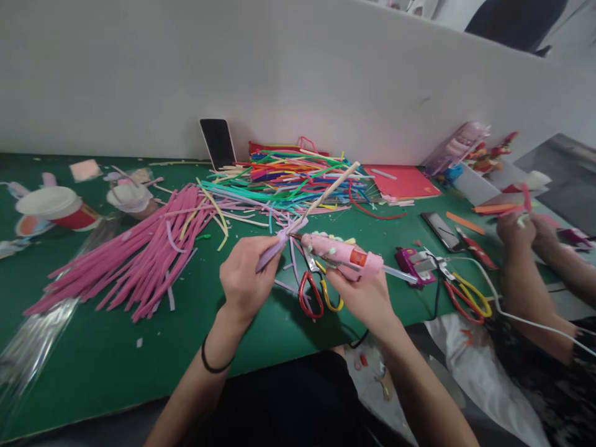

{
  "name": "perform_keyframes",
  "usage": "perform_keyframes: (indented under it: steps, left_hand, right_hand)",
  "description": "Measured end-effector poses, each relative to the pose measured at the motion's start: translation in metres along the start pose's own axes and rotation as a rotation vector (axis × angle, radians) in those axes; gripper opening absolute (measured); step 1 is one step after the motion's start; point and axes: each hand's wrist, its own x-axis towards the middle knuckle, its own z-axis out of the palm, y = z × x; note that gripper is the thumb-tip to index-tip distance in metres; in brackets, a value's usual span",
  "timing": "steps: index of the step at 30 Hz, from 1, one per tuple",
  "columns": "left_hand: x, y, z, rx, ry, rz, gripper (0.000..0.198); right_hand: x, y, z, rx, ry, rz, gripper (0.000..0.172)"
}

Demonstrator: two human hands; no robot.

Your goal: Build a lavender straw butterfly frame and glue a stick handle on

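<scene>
My left hand (244, 276) is closed around a lilac pipe cleaner (274, 248) wound on the lower end of a pale wooden stick (333, 186) that slants up to the right. My right hand (361, 292) grips a pink hot glue gun (342, 251), its nozzle pointing left and touching the wrapped end of the stick. Red and yellow handled scissors (316, 295) lie on the green table (116, 360) just below both hands.
A bundle of pink pipe cleaners (135, 261) lies left, a mixed coloured heap (293, 177) behind. A phone (218, 144) leans on the white wall. A paper cup (56, 208) lies far left. Another person's hands (526, 233) work at right, near more scissors (465, 298) and a red folder (403, 181).
</scene>
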Motion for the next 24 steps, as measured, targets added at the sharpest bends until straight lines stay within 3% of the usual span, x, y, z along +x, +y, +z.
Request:
perform_keyframes:
  steps: [4, 8, 12, 17, 20, 22, 24]
  left_hand:
    - [-0.001, 0.000, 0.000, 0.004, -0.008, -0.021, 0.021]
    - [0.000, 0.000, -0.003, -0.026, -0.017, -0.068, 0.019]
    - [0.011, -0.010, -0.008, -0.109, -0.076, -0.280, 0.016]
    - [0.030, -0.054, -0.003, -0.323, -0.133, -0.590, 0.032]
    - [0.037, -0.077, 0.005, -0.442, -0.169, -0.670, 0.050]
    - [0.037, -0.083, 0.009, -0.489, -0.228, -0.655, 0.060]
    - [0.035, -0.082, 0.012, -0.542, -0.304, -0.623, 0.068]
  right_hand:
    - [0.000, 0.004, 0.002, -0.050, 0.046, 0.002, 0.008]
    - [0.003, 0.002, 0.000, -0.067, 0.031, -0.008, 0.007]
    - [0.010, -0.008, -0.011, -0.031, -0.002, 0.058, 0.012]
    - [0.030, -0.009, -0.035, 0.131, -0.073, 0.163, 0.033]
    - [0.046, -0.003, -0.043, 0.190, -0.179, 0.147, 0.044]
    - [0.055, 0.000, -0.043, 0.176, -0.222, 0.097, 0.039]
    - [0.060, 0.000, -0.041, 0.144, -0.235, 0.014, 0.023]
